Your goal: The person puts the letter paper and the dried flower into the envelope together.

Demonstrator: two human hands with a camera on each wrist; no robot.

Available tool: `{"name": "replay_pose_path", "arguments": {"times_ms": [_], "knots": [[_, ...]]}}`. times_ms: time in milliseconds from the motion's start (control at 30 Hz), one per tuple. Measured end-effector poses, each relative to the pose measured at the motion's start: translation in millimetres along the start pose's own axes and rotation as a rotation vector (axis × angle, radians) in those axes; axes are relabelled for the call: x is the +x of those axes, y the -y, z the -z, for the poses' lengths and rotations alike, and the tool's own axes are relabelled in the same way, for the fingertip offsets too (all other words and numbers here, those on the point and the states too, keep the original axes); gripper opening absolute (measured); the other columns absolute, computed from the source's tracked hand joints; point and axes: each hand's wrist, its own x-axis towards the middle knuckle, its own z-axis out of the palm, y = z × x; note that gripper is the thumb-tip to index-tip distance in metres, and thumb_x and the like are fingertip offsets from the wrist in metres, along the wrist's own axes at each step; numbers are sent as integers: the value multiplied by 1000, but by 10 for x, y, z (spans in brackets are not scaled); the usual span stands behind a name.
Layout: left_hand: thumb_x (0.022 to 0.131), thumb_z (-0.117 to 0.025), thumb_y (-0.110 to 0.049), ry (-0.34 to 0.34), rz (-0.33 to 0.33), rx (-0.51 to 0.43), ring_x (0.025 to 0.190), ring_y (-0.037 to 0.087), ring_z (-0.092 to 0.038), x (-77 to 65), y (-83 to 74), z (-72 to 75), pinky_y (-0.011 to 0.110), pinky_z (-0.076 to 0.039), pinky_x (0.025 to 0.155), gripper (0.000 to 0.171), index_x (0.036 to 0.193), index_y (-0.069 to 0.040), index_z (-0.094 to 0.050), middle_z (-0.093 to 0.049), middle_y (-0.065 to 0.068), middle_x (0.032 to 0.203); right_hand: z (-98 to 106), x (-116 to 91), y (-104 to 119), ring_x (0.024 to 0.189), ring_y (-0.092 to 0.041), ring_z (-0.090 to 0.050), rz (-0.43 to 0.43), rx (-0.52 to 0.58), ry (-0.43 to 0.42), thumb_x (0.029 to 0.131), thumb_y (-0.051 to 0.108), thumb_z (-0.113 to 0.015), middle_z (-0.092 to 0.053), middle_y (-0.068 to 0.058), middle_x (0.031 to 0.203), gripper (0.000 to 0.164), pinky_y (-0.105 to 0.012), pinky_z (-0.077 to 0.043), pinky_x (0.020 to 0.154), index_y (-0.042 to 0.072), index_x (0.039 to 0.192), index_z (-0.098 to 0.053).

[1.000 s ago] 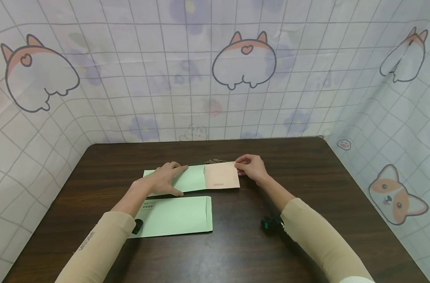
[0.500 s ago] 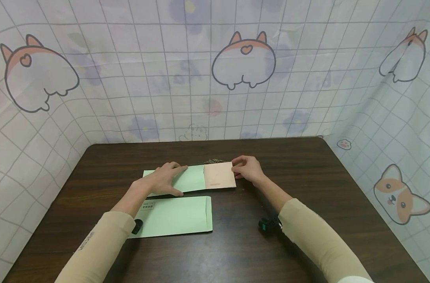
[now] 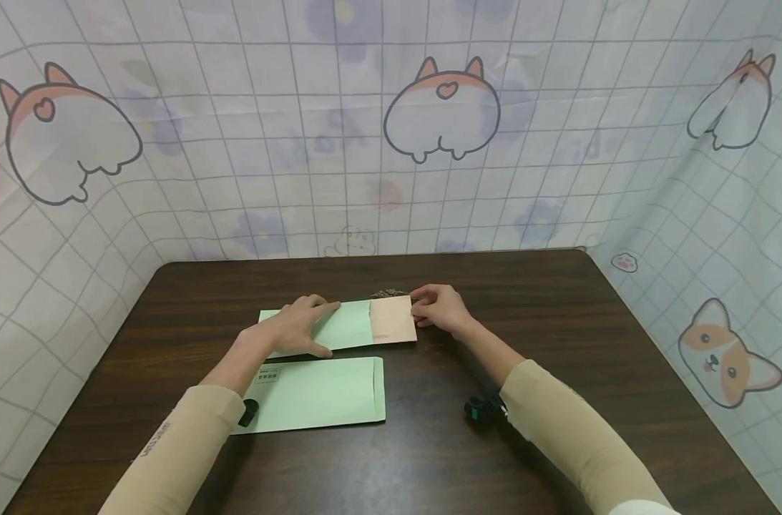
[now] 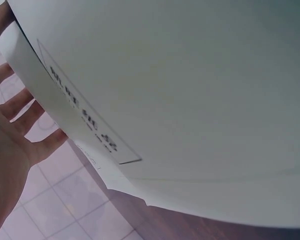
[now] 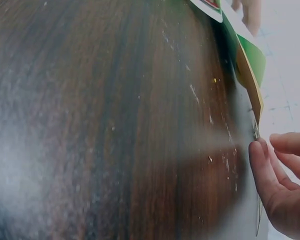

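Observation:
My left hand (image 3: 294, 325) lies spread across the far pale green envelope (image 3: 342, 323), thumb at its near edge and fingers over its left part. A peach-coloured card (image 3: 393, 320) sticks out of that envelope's right end. My right hand (image 3: 442, 307) pinches the card's right edge between thumb and fingertips; in the right wrist view the thumb (image 5: 262, 167) shows at its tip. Nearer to me a second green envelope (image 3: 320, 397) lies flat, flap to the right and a printed box at its upper left. This printing fills part of the left wrist view.
A small dried sprig (image 3: 387, 292) lies just behind the card. The dark wooden table (image 3: 429, 458) ends at a back wall hung with a white checked cloth (image 3: 300, 179). A black wrist camera (image 3: 484, 409) sits below the right sleeve.
My right hand has moved left with the card, and less of the card shows outside the far envelope. The left hand and the near envelope have stayed put.

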Motion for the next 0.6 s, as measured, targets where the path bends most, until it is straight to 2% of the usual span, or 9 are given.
{"name": "replay_pose_path", "arguments": {"times_ms": [200, 600], "knots": [[84, -83, -49, -4, -2, -5, 136, 39, -42, -2, 9, -10, 68, -33, 107, 99, 162, -12, -34, -42, 19, 149, -50, 11, 6, 89, -31, -73, 8, 49, 48, 97, -3, -65, -72, -22, 103, 35, -40, -61, 76, -9, 131, -62], [85, -83, -47, -3, -7, -9, 136, 40, -41, -5, 4, -9, 68, -33, 107, 98, 161, -11, -34, -42, 20, 149, -153, 21, 29, 91, -30, -71, -3, 102, 81, 99, -1, -64, -71, -21, 108, 35, -39, -61, 79, -8, 133, -60]]}}
